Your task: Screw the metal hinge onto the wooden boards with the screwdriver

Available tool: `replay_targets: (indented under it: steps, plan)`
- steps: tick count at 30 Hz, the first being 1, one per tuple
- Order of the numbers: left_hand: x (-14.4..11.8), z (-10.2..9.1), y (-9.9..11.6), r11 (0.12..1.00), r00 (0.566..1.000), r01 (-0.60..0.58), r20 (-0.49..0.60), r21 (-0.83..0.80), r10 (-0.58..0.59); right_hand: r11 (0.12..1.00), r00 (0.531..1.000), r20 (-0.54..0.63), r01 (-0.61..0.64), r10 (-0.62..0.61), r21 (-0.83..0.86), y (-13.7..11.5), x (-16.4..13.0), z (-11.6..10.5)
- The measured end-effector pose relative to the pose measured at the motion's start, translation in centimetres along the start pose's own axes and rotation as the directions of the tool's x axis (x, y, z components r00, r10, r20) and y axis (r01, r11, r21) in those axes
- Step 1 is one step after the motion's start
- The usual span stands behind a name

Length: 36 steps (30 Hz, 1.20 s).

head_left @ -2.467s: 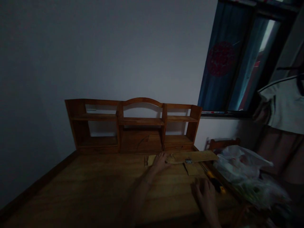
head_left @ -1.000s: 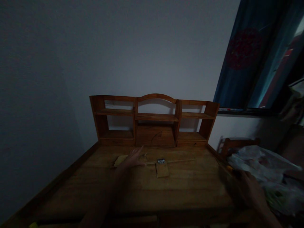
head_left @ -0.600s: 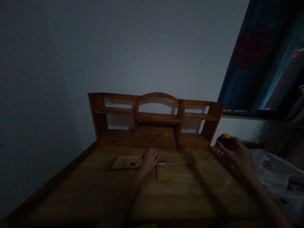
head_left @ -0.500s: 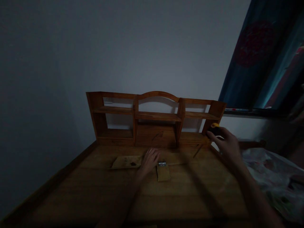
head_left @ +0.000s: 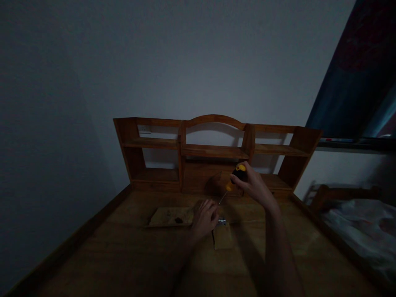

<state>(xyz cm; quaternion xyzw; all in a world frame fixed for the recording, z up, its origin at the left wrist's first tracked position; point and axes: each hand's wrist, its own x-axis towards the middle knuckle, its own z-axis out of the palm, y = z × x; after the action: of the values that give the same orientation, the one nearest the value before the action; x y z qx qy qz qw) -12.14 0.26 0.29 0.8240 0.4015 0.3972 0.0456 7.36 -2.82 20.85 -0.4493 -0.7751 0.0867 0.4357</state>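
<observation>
**Screwdriver [head_left: 229, 186] in right hand [head_left: 254, 185], tip down by my left hand [head_left: 204, 216]**

Orientation: long axis oblique. Handle up and to my right, shaft running down and to my left; neither upright nor flat. Position: above the desk [head_left: 123, 255], in front of the middle section of the shelf unit [head_left: 213, 152]. The tip ends just beside my left fingertips, near the metal hinge [head_left: 222, 222]; contact cannot be told.

Hands: my right grasps the yellow-and-black handle between thumb and fingers. My left lies over the long board [head_left: 170, 216], fingers bent together just left of the hinge; whether they pinch anything I cannot tell. The small flat piece [head_left: 222, 236] lies on the near side of the hinge.

Change against half a second ago: the screwdriver was then over the right part of the desk, well apart from my left hand; I have since brought it across to the hinge. My left fingers, stretched out then, are now more curled. Board, hinge and small piece keep the same arrangement.
</observation>
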Motion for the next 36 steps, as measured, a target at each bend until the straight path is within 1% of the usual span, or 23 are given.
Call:
replay_targets:
  steps: [2, 5, 8, 14, 21, 26, 33, 36]
  plan:
    - [0.0, -0.3, 0.3, 1.000, 1.000, 0.000, 0.018, -0.023, 0.000, 1.000, 1.000, 0.014, 0.004, -0.004, -0.013, 0.7, 0.1, 0.1]
    - [0.1, -0.7, 0.7, 0.999, 0.999, -0.002, 0.044, -0.051, 0.004, 1.000, 0.996, 0.083, -0.021, 0.021, -0.002, 1.5, 0.4, 0.0]
    - [0.1, -0.8, 0.9, 0.996, 0.997, -0.031, 0.073, -0.082, 0.037, 0.999, 0.990, 0.137, -0.043, 0.044, -0.008, 2.0, 0.6, 0.0]
    - [0.1, -0.6, 0.7, 0.994, 0.995, -0.016, 0.096, -0.106, 0.026, 0.997, 0.986, 0.159, -0.029, 0.040, -0.070, 2.7, 1.0, 1.0]
    - [0.2, -0.6, 0.5, 0.988, 0.992, -0.038, 0.111, -0.146, 0.055, 0.996, 0.964, 0.262, -0.030, 0.052, -0.089, 3.2, 1.0, 1.6]
    - [0.3, -0.7, 0.5, 0.988, 0.991, -0.041, 0.118, -0.152, 0.059, 0.995, 0.957, 0.281, -0.054, 0.076, -0.084, 3.6, 1.0, 1.7]
    - [0.3, -0.7, 0.4, 0.985, 0.989, -0.037, 0.135, -0.166, 0.059, 0.997, 0.954, 0.296, -0.015, 0.037, -0.076, 3.6, 1.1, 1.9]
    - [0.2, -0.5, 0.2, 0.983, 0.990, -0.034, 0.127, -0.181, 0.058, 0.998, 0.944, 0.323, -0.052, 0.060, -0.033, 3.5, 1.2, 2.0]
